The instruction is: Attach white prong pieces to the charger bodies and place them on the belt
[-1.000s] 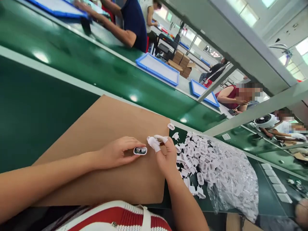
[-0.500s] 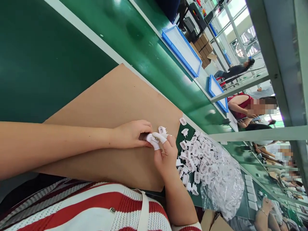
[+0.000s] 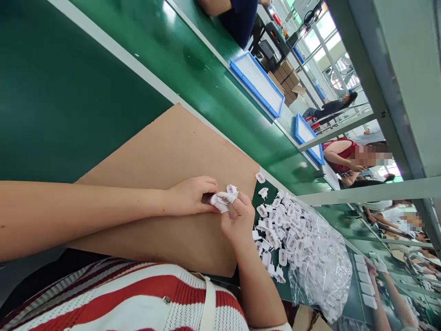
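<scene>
- The green tabletop [image 3: 51, 110] fills the left of the frame and runs under everything else.
- A brown cardboard sheet [image 3: 165, 151] lies on it across the middle, under both hands.
- Right of centre, a clear plastic bag [image 3: 324, 266] bulges with white plug pieces; a loose pile [image 3: 274, 225] of them spreads beside it towards the cardboard, several with their pins showing.
- The left hand [image 3: 191, 196] reaches in from the left edge to the middle of the frame. Its grip seems to be pinching a small white part between thumb and fingers.
- The right hand [image 3: 240, 218] comes up from the lower right to meet it, thumb and forefinger bent close together in white fingertip covers [image 3: 228, 197]. Whether this grip pinches the part or only presses on it, I cannot tell.
- One plug piece [image 3: 232, 188] shows just above the right fingertips; whether it is held or resting is unclear.
- The white part [image 3: 214, 200] sits between the two hands' fingertips, mostly hidden. The step in hand looks like close two-handed work on it; the next move probably calls for a steady left hold and light, well-aligned right fingertips.
</scene>
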A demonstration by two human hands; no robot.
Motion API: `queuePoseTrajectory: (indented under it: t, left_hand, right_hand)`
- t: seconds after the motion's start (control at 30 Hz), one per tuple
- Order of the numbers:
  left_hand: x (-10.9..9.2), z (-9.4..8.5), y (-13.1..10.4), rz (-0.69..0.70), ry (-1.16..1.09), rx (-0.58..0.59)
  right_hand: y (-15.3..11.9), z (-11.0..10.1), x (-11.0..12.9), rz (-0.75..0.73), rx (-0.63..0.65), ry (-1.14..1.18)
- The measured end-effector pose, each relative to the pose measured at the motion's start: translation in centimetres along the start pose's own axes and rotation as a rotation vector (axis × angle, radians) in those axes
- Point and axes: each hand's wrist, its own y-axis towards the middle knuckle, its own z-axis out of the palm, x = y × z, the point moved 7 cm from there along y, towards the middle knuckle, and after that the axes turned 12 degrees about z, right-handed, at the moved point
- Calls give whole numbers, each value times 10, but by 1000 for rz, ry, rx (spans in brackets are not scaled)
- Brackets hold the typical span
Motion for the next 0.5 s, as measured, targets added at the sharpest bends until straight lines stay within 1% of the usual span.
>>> queuePoseTrajectory:
  t: [0.07,0.17,0.27,0.4,0.5]
  left_hand:
    - [-2,0,0,-4,24,-12]
    - [-4,0,0,-1,52,-13]
    - [-6,-1,0,-6,71,-15]
    - [-9,-2,1,9,48,-18]
    - [-7,-1,1,-11,4,-2]
  right_hand:
    - [0,0,-1,17,-5,-3]
    - [-1,-2,1,21,-57,-76]
    - [-4,1,0,66,-41,-78]
    - [-9,6,-5,115,-34,15]
    - [-11,6,-13,160,-66,136]
